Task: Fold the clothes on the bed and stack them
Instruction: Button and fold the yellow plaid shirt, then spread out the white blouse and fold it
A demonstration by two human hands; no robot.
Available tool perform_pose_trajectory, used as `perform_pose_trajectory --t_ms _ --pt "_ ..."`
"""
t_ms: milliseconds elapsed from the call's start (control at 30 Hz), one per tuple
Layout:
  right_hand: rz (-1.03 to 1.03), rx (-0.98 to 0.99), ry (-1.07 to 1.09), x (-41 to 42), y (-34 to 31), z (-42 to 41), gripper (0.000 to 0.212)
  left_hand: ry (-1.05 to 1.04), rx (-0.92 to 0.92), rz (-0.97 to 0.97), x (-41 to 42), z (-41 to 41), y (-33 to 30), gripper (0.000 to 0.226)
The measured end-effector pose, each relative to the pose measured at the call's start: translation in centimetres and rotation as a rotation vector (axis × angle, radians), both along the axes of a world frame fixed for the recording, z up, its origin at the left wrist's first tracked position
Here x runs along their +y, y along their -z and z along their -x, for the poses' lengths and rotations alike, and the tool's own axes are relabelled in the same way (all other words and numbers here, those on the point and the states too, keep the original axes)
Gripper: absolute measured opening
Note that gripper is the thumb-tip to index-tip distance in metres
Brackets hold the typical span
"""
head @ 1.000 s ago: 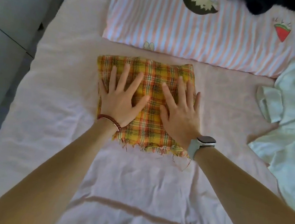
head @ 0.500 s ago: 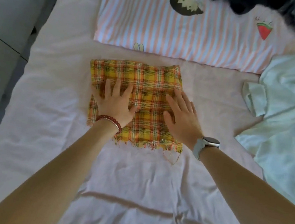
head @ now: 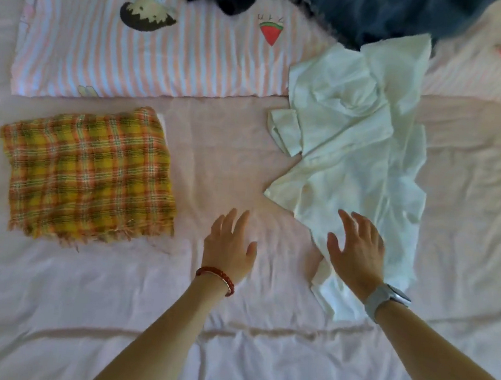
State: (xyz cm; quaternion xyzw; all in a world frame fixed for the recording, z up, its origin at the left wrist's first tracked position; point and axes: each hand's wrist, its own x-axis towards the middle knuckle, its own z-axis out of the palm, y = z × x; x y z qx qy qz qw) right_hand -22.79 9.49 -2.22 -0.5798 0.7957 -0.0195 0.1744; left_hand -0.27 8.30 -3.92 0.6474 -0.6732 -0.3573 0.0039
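One plaid cloth (head: 88, 173) folded near bed's (head: 223, 358) left edge; white shirt (head: 356, 158), dark clothes (head: 372, 13) unfolded. Left hand (head: 228, 246), right hand (head: 356, 248) spread, empty, nearing shirt.

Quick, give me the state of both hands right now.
Left hand: open, fingers spread, holding nothing, over the bare sheet.
Right hand: open, holding nothing, over the white garment.

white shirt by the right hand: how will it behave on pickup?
Probably floppy: the white shirt lies crumpled in soft folds. Likely light, since the fabric looks thin. It will probably drape and trail from the right hand, with a sleeve hanging loose.
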Motion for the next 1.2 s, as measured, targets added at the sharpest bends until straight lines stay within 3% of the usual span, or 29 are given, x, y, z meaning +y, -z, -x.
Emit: perform_pose_trajectory --t_ms 100,200,267,333,433,533,633,733,867,933,1000,1033,1100,1167,1200 --pt "-0.096 0.078 0.039 -2.7 2.2 6.5 0.068 -0.088 0.072 -0.076 -0.5 5.2 1.4 0.061" --pt "-0.173 -0.019 0.106 -5.8 4.8 11.1 0.086 -0.154 0.087 -0.005 -1.4 9.2 2.6 0.058" --pt "-0.177 -0.119 0.117 -7.3 6.0 13.0 0.073 -0.203 0.099 0.048 -2.0 11.2 2.7 0.056" --pt "-0.138 -0.181 0.051 -7.3 6.4 13.5 0.041 -0.252 0.101 0.097 -2.5 12.9 2.3 0.054" --pt "-0.096 -0.254 -0.219 -3.4 5.2 12.7 0.019 -0.293 0.107 0.223 -3.0 15.3 0.8 0.052" --pt "-0.292 -0.399 -0.629 4.0 3.7 12.6 0.02 -0.3 0.084 0.343 -3.5 17.3 -0.3 0.061" --pt "-0.458 -0.515 -0.812 9.5 3.0 14.5 0.026 -0.167 0.001 0.152 -3.5 18.7 0.5 0.084" --pt "-0.391 -0.554 -0.567 9.9 2.7 16.9 0.027 -0.082 0.017 -0.174 -2.3 19.4 2.1 0.092" --pt "0.042 -0.448 -0.251 6.4 2.7 18.6 0.046 -0.093 0.043 0.006 1.1 19.2 2.4 0.043" --pt "-0.012 -0.519 -0.133 4.0 2.6 18.7 0.069 -0.058 0.05 0.027 3.6 18.4 1.5 0.025" --pt "-0.192 -0.636 -0.064 2.4 2.6 17.8 0.082 -0.071 -0.06 0.021 6.2 16.9 0.5 0.024" --pt "-0.274 -0.649 -0.095 2.1 2.5 16.9 0.08 -0.122 -0.146 0.012 7.3 15.8 0.1 0.024" --pt "-0.359 -0.584 -0.261 2.5 2.4 14.9 0.055 -0.262 -0.299 -0.042 8.6 13.7 -0.6 0.02" --pt "-0.323 -0.539 -0.321 3.9 2.6 13.8 0.032 -0.394 -0.333 -0.108 8.9 12.1 -1.1 0.017" --pt "-0.281 -0.543 -0.251 4.6 2.7 14.0 0.028 -0.485 -0.301 -0.12 8.7 11.7 -1.3 0.015"
